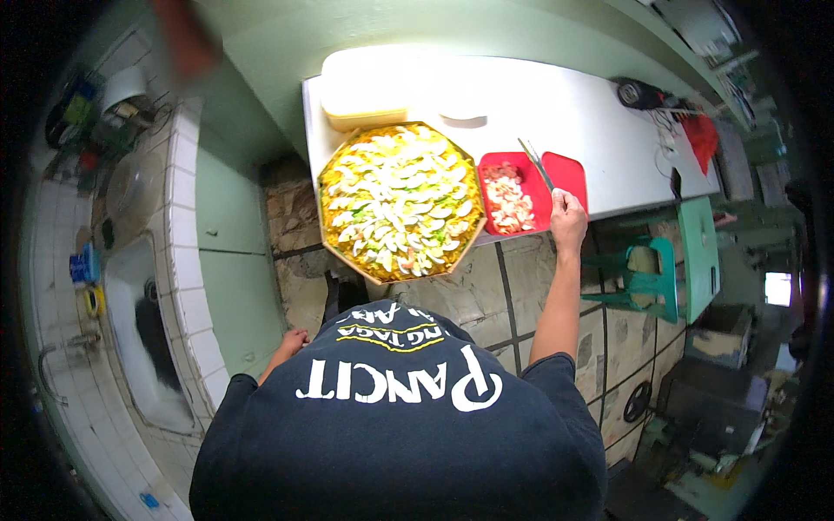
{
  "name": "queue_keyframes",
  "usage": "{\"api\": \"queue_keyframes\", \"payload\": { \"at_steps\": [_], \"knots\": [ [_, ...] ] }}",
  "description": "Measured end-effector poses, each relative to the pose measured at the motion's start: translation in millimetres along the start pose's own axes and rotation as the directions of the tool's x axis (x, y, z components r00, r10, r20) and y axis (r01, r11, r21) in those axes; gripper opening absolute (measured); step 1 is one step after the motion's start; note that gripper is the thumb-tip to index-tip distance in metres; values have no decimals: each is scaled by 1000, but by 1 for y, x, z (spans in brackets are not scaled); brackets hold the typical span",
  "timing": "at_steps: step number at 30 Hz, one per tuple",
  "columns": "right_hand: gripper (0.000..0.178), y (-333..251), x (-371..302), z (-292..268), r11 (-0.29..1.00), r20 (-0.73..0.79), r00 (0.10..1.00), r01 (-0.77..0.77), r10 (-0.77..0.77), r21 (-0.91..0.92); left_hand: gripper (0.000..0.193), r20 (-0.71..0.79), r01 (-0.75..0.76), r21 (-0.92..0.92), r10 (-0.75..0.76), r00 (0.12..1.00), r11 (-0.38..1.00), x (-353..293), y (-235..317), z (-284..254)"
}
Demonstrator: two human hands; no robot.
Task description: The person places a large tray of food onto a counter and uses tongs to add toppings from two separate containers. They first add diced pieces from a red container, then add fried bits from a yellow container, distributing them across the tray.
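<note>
Head view: at the left, a sink (148, 330) is set in a white-tiled counter (184, 221), and green cabinet doors (230, 213) face the aisle. Near the dark shirt (400, 434), the left hand (296, 339) hangs low; whether its fingers grip anything cannot be told. At the middle, a white table (573, 108) runs along the pale green wall (269, 39). On its left end sits an octagonal tray (350, 264) of yellow noodles topped with egg slices (404, 200), a pale yellow container (365, 113) just behind it on the far side. Just right, a red tray (567, 172) has pinkish food pieces (510, 200) in its left part; above it the right hand (568, 217) has its fingers closed around metal tongs (536, 163). Farther right, a green chair (660, 278) stands on the tiled floor (473, 300) beside a green table (699, 252)
</note>
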State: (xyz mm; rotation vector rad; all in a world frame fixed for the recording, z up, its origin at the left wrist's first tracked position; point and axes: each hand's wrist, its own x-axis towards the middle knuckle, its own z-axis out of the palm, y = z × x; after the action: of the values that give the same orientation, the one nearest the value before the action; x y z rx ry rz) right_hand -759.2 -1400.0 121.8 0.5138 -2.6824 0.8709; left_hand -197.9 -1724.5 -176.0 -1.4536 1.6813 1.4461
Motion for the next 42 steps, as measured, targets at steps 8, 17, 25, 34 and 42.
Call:
{"api": "queue_keyframes", "payload": {
  "at_steps": [8, 17, 25, 34, 42],
  "knots": [
    [22, 33, -21, 1, 923, 188, 977, -26, 105, -383, 35, 37, -111, -73, 114, 993, 991, 27, 30, -9],
    [22, 41, -17, 10, 910, 274, 946, -47, 173, -412, 36, 73, -77, -147, 89, 993, 986, 13, 76, -6],
    [16, 32, -23, -31, 976, 163, 984, -36, 72, -215, 34, 39, -62, -252, 74, 996, 966, 10, 13, -5],
    [17, -72, -68, 53, 926, 286, 932, 111, -224, 361, 34, 33, 44, -147, -39, 999, 988, -4, 62, 7],
    [21, -113, -88, 123, 792, 137, 787, 610, -602, -21, 35, 18, -3, -303, 8, 1000, 953, 4, 53, 18]
  ]
}}
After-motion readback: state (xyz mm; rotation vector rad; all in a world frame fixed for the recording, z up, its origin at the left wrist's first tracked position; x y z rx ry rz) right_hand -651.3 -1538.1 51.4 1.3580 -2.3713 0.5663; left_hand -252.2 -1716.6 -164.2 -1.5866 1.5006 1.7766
